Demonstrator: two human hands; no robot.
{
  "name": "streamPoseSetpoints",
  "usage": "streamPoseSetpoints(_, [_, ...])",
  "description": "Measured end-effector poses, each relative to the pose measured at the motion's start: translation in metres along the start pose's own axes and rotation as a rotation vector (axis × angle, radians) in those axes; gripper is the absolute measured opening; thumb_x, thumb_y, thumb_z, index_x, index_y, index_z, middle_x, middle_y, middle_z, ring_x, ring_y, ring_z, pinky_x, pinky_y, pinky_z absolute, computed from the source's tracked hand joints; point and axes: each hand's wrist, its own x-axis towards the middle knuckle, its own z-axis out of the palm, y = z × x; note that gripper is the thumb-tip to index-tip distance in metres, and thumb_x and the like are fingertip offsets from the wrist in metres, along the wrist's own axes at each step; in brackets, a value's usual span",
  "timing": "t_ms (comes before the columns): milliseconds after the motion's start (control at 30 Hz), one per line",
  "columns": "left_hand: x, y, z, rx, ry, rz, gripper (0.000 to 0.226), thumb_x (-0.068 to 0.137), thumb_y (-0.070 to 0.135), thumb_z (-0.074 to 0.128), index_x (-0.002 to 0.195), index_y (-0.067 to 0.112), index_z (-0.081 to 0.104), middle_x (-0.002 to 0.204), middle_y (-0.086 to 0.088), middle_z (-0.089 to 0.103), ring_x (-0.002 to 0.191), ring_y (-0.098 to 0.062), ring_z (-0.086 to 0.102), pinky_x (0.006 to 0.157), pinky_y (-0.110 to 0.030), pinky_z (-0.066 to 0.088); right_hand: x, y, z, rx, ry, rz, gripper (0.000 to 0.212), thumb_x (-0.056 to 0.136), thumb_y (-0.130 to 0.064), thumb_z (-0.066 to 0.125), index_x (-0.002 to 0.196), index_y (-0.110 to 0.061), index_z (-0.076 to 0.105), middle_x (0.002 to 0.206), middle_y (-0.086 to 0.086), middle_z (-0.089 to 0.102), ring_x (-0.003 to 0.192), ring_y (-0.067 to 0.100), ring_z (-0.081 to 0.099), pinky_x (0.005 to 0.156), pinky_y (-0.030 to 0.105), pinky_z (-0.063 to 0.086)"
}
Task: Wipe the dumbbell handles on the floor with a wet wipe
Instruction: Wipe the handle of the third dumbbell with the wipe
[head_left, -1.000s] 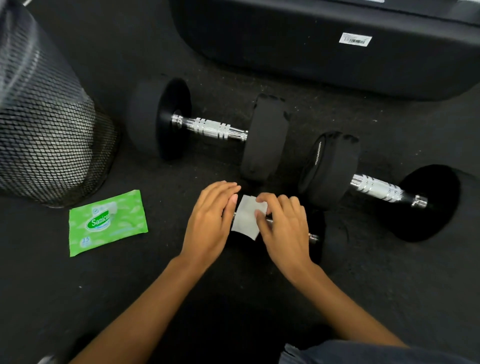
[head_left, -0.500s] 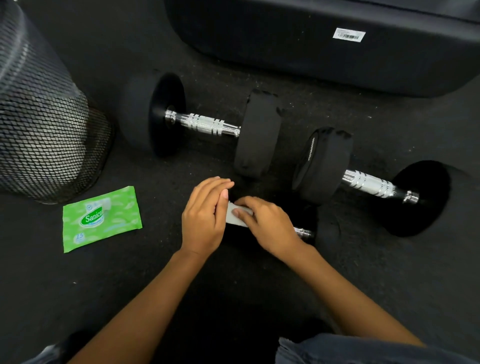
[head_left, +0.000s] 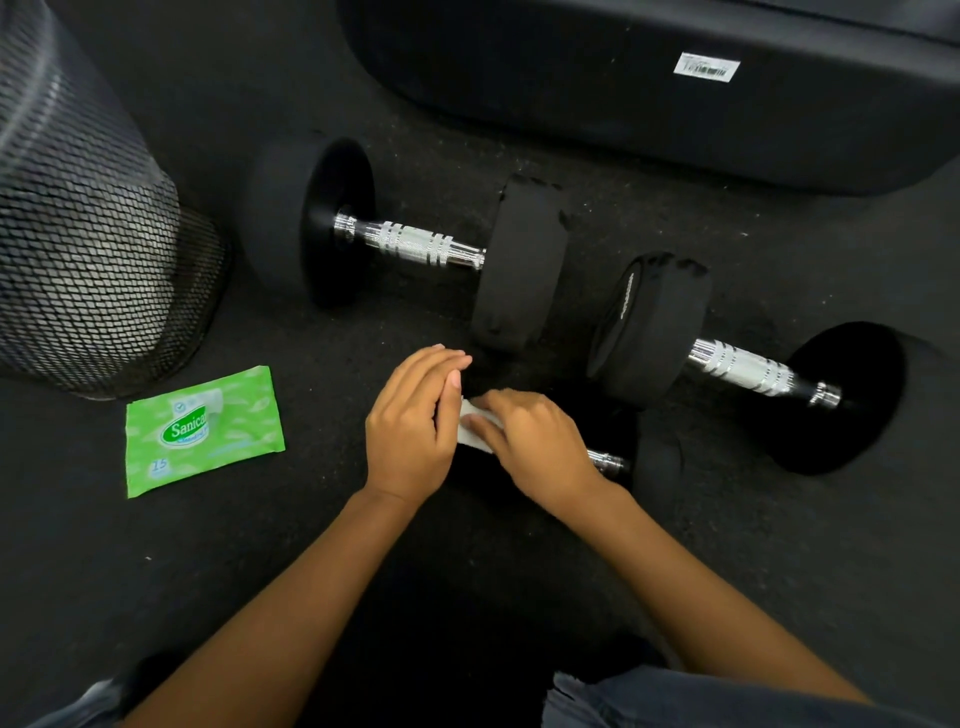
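Mostly hidden, the white wipe is pinched by the right hand on a chrome handle; left hand's fingers lie straight, seemingly against it.

Green wipe packet reads "Sanica" (cut off) and "15"

i see a dim scene with soft, even light from overhead; no hard shadows, only a dark pool on the floor between the forearms. the black rubber swallows detail, so the dumbbell plates melt into the floor at their edges. small glints sit on the chrome handle and the second handle. the green wipe pack reads bright and slightly soft. the mesh bin at the left edge is stretched and smeared by wide-angle distortion. my left hand and right hand look mildly blurred.
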Motion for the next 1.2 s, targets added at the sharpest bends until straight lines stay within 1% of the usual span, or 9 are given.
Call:
streamPoseSetpoints(133, [0.001,-0.001,0.001,0.002,-0.001,-0.006,0.030,0.095,0.016,0.041,0.109,0.006,0.065,0.110,-0.005,0.066,0.114,-0.009,0.051,0.101,-0.022,0.038,-0.010,-0.001,0.006,-0.152,0.053,-0.142,0.023,0.072,-0.012,0.074,0.092,-0.007,0.065,0.089,0.008,0.068,0.082,0.024,0.064,0.082,0.034,0.051])
streamPoseSetpoints(267, [0.001,0.000,0.001,0.008,-0.003,-0.008,0.031,0.095,0.017,0.040,0.109,0.006,0.065,0.110,-0.005,0.066,0.114,-0.010,0.052,0.099,-0.025,0.040,-0.007,-0.004,0.005,-0.113,0.094,-0.119,0.023,0.077,-0.015,0.071,0.096,-0.006,0.063,0.089,0.009,0.066,0.081,0.023,0.064,0.081,0.033,0.050])
streamPoseSetpoints(367, [0.001,0.000,0.001,0.018,-0.008,0.001,0.031,0.095,0.017,0.039,0.109,0.006,0.065,0.110,-0.005,0.066,0.114,-0.011,0.052,0.099,-0.024,0.039,-0.004,-0.005,0.001,-0.093,0.035,-0.092,0.022,0.086,-0.021,0.063,0.101,-0.005,0.061,0.094,0.011,0.066,0.086,0.024,0.063,0.084,0.034,0.047])
streamPoseSetpoints(533, [0.002,0.000,0.002,0.018,0.009,-0.012,0.032,0.095,0.017,0.039,0.108,0.007,0.066,0.109,-0.004,0.067,0.113,-0.007,0.050,0.100,-0.019,0.037,-0.020,0.010,-0.009,-0.208,0.044,-0.085,0.029,0.068,-0.019,0.080,0.090,-0.009,0.065,0.081,0.006,0.065,0.074,0.023,0.064,0.074,0.031,0.052])
streamPoseSetpoints(700, [0.002,0.002,0.002,0.010,0.022,-0.016,0.031,0.095,0.016,0.040,0.107,0.006,0.066,0.108,-0.004,0.067,0.112,-0.009,0.052,0.099,-0.019,0.037,-0.021,0.009,-0.007,-0.206,0.066,-0.073,0.028,0.066,-0.020,0.082,0.087,-0.008,0.066,0.079,0.007,0.066,0.072,0.023,0.064,0.072,0.031,0.053])
streamPoseSetpoints(900, [0.002,0.002,0.001,0.008,0.019,-0.014,0.031,0.095,0.016,0.039,0.107,0.006,0.066,0.108,-0.005,0.067,0.112,-0.007,0.050,0.099,-0.016,0.035,-0.011,0.008,-0.008,0.045,-0.054,0.045,0.033,0.093,-0.029,0.053,0.121,-0.013,0.059,0.111,0.007,0.065,0.101,0.021,0.059,0.089,0.031,0.044])
streamPoseSetpoints(1033, [0.002,0.002,0.001,-0.002,0.024,-0.018,0.030,0.095,0.015,0.040,0.107,0.006,0.067,0.108,-0.004,0.067,0.112,-0.012,0.054,0.099,-0.019,0.037,-0.006,0.017,-0.022,0.165,-0.241,0.250,0.031,0.097,-0.036,0.043,0.114,-0.018,0.061,0.102,0.006,0.066,0.094,0.023,0.061,0.082,0.041,0.048])
streamPoseSetpoints(1133, [0.002,0.003,0.002,-0.005,0.035,-0.016,0.030,0.094,0.015,0.041,0.106,0.006,0.067,0.107,-0.004,0.067,0.111,-0.014,0.055,0.098,-0.024,0.040,-0.006,0.011,-0.017,-0.019,-0.187,0.144,0.032,0.098,-0.032,0.039,0.115,-0.014,0.059,0.109,0.007,0.065,0.099,0.025,0.060,0.083,0.039,0.047])
streamPoseSetpoints(1200, [0.002,0.002,0.002,-0.004,0.035,-0.017,0.030,0.095,0.015,0.041,0.106,0.006,0.067,0.107,-0.004,0.067,0.111,-0.013,0.055,0.097,-0.023,0.040,-0.012,0.006,-0.012,0.007,-0.109,0.059,0.032,0.098,-0.028,0.042,0.125,-0.014,0.054,0.120,0.007,0.061,0.110,0.022,0.056,0.092,0.033,0.044])
